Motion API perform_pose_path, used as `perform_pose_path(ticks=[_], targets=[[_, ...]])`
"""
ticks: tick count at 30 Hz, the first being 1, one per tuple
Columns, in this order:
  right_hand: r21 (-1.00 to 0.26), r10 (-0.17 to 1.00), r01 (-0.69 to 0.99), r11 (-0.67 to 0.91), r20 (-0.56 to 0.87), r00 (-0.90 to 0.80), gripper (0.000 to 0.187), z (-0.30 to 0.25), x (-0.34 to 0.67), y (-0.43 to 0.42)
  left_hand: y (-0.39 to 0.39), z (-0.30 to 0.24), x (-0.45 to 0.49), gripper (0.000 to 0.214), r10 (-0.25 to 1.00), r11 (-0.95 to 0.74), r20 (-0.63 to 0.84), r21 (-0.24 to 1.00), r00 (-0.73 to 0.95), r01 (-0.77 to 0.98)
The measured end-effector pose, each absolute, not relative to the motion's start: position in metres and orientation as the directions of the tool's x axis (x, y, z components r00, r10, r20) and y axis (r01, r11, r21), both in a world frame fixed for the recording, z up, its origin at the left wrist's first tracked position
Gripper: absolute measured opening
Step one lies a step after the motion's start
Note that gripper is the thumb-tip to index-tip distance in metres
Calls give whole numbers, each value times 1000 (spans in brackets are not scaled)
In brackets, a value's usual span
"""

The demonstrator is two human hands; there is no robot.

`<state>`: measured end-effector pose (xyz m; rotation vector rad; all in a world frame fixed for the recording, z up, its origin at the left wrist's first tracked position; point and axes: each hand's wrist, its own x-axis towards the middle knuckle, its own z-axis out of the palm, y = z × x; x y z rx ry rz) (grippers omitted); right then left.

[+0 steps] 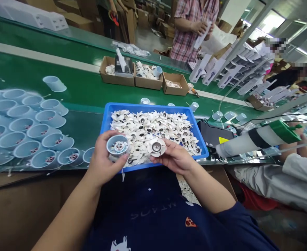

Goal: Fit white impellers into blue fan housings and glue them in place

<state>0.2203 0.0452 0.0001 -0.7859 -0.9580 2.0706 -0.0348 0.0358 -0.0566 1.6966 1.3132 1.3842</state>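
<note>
My left hand (pixel 103 158) is wrapped round a light blue fan housing (pixel 117 145), its open round end facing up with a copper-and-white motor part inside. Between the fingers and thumb of my right hand (pixel 175 157) is a white fan blade wheel (pixel 156 147), its dark metal hub towards me. The two parts are apart, side by side. Both hands are over the near edge of a blue tray (pixel 204 148), which is heaped with many more white fan blade wheels (pixel 153 129).
Rows of blue housings (pixel 21 111) stand at the left. Cardboard boxes (pixel 118 80) with white parts sit behind the tray on the green belt (pixel 80 90). At the right are a black box (pixel 213 134) and a white tube with a green end (pixel 255 139). A person (pixel 192 28) stands across the line.
</note>
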Motion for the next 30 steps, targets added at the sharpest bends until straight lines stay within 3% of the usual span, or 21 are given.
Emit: perform_pose_path(ticks=[4, 9, 13, 15, 18, 20, 21, 23, 26, 30], targets=[[-728, 771, -411, -549, -251, -585, 50, -6, 221, 30, 21, -50, -30, 64, 923, -384, 338, 846, 186, 369], [-684, 755, -440, -581, -252, -606, 52, -10, 221, 28, 6, -38, -14, 75, 926, -373, 288, 801, 245, 468], [-746, 778, -404, -530, -237, -582, 46, -10, 223, 25, -1, -29, -10, 64, 886, -462, 371, 683, 277, 565], [-847, 819, -338, -411, -180, -545, 40, -6, 224, 21, -3, -25, -10, 60, 862, -506, 401, 636, 311, 583], [-998, 880, 4, 64, 54, -471, 25, 6, 224, 16, -5, -21, -6, 59, 822, -568, 438, 579, 365, 585], [-864, 842, 310, 396, 206, -499, 18, 16, 223, 14, -6, -19, 0, 54, 792, -608, 457, 533, 405, 588], [-770, 815, 409, 490, 238, -529, 16, 19, 223, 14, -6, -18, 4, 49, 783, -618, 466, 506, 412, 602], [-677, 787, 480, 558, 249, -564, 16, 24, 223, 16, -5, -17, 10, 42, 773, -620, 496, 460, 395, 636], [-721, 787, 422, 549, 277, -551, 19, 21, 230, 19, 2, -10, 16, 42, 732, -659, 548, 419, 404, 624], [-783, 811, 324, 531, 359, -462, 13, 10, 240, 18, 9, 5, 23, 38, 609, -781, 581, 319, 540, 536]])
